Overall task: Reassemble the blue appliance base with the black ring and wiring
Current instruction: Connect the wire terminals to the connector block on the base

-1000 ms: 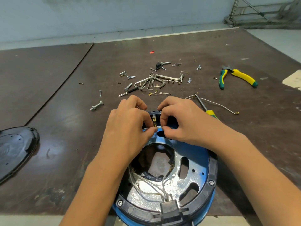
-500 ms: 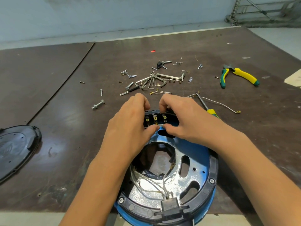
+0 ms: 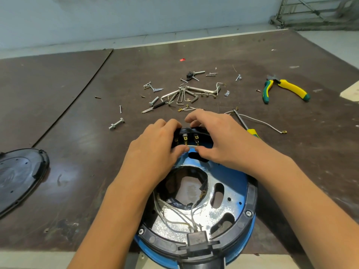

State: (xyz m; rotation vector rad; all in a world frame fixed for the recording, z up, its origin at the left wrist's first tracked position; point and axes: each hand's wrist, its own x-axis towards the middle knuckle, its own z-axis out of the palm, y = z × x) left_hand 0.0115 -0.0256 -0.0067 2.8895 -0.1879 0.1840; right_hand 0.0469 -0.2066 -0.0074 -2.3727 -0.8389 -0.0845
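The blue base (image 3: 229,183) lies nearest the camera, its ring (image 3: 251,199) round the rim and wires (image 3: 174,216) loose inside; at the base's far end both hands clasp a black block (image 3: 186,137) – left hand (image 3: 155,150) curled round one end, right hand (image 3: 219,140) round the other (thumbs meeting on a white lead (image 3: 191,146)); beyond the base – screws (image 3: 155,89), pliers (image 3: 285,89).

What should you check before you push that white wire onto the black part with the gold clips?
1. Left hand and right hand both grip the terminal block: ok.
2. White wire pinned under both thumbs, just below the brass terminals: ok.
3. Wire's connector pushed fully home: cannot tell.
4. Black ring sits on the blue base: ok.
5. Screwdriver lies beside the right hand: ok.
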